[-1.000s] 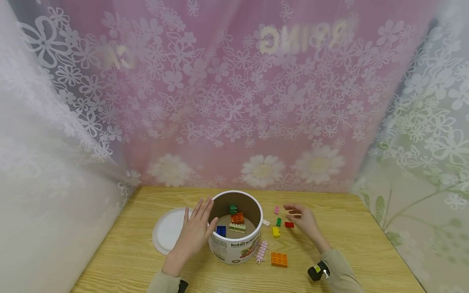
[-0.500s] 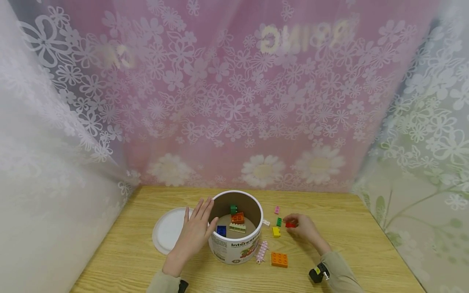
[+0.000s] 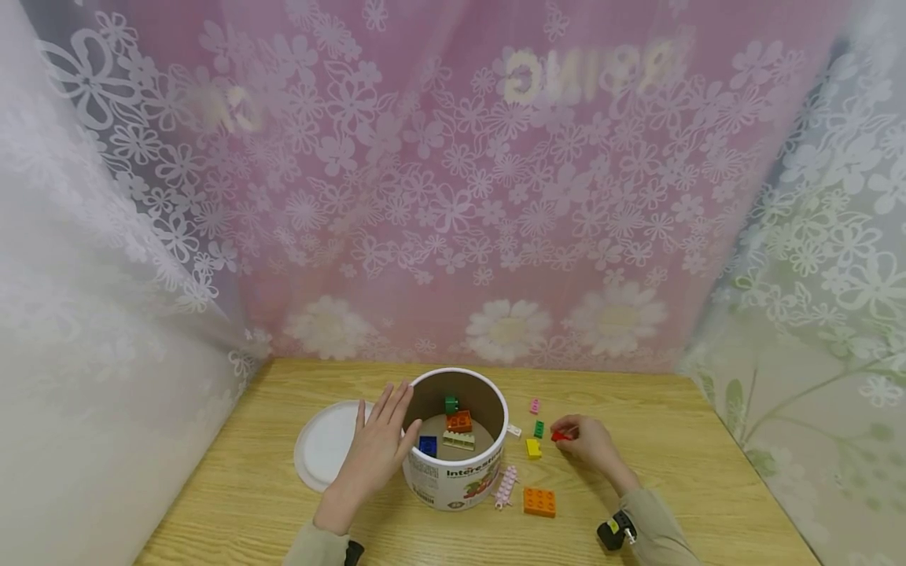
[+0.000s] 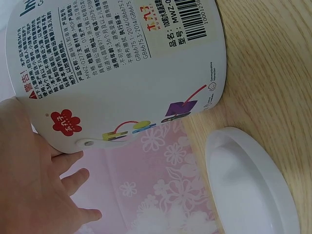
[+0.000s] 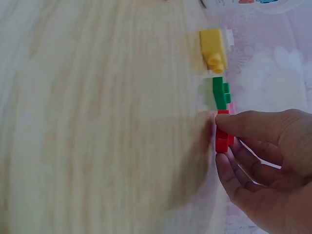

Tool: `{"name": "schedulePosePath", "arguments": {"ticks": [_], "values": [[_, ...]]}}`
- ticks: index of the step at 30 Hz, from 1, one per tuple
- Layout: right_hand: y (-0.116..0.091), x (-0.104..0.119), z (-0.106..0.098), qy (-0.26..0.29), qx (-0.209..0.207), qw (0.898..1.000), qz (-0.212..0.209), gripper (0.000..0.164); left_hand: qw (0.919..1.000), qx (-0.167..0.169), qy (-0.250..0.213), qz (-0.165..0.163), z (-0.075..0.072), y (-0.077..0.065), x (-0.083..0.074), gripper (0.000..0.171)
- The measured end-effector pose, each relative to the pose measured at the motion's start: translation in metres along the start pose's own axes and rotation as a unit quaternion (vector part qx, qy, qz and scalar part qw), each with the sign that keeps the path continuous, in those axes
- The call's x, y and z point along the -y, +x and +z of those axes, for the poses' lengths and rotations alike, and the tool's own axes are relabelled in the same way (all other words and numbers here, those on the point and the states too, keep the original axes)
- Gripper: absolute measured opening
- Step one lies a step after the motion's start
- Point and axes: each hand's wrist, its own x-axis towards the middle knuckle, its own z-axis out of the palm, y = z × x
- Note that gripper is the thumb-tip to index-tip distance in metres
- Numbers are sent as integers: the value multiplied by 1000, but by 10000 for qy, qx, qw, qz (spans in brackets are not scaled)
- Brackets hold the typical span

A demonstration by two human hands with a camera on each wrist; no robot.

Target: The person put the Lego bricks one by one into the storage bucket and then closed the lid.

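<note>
Red brick (image 5: 222, 142) is in the right hand (image 3: 591, 445), pinched between the thumb and the fingertips; I cannot tell if it touches the table (image 3: 637, 401). To the right of this hand, the wood continues to the table's right edge, along which a pale curtain (image 3: 835, 330) hangs. At the far edge the pink curtain (image 3: 453, 236) makes a wall behind everything. On the left side of the red brick there is less room: the green brick (image 3: 539, 429) is just beside it, the yellow brick (image 3: 533, 449) lies a little nearer to the person, and the pink brick (image 3: 535, 406) lies farther back. Next comes the white brick (image 3: 514, 430), close against the bucket (image 3: 456, 491), whose high round wall stands between these bricks and the left hand (image 3: 375, 448). This left hand has its fingers straight and spread, and it rests on the bucket's rim. Inside the bucket lie a dark green brick (image 3: 451, 405), an orange brick (image 3: 458, 421), a cream brick (image 3: 458, 441) and a blue brick (image 3: 428, 446). Near the bucket's front right are a studded strip (image 3: 506, 486) and a big orange block (image 3: 539, 501). The white lid (image 3: 328, 444) lies left of the bucket, partly behind the left hand.
</note>
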Motion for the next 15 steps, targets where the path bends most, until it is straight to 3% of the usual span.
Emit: {"name": "schedulePosePath", "arguments": {"ticks": [4,15], "values": [[-2,8,-5,106,-77,9999,-3,20,10000,-12,9,14,0,0,-1,63],[-6,37,-28,77,-428,9960,-778,24,10000,-14,-37,-9,0,0,0,63]]}}
